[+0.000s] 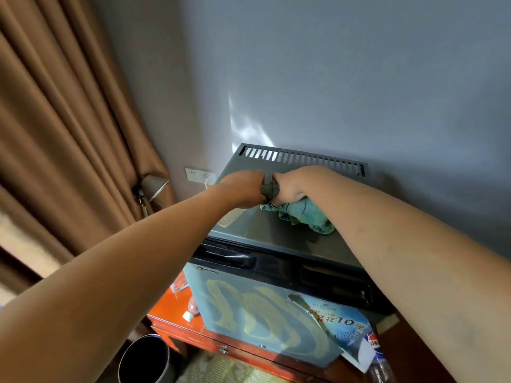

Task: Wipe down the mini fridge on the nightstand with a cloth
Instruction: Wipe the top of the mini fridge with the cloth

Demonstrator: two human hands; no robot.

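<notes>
Both arms are stretched out over the mini fridge, fists side by side near the back vent. My left hand and right hand each have fingers curled tight on the teal cloth, a twisted bit bunched between them and the rest lying on the fridge top. The fridge sits on the orange nightstand. The dark bin on the floor: can't tell what's inside.
</notes>
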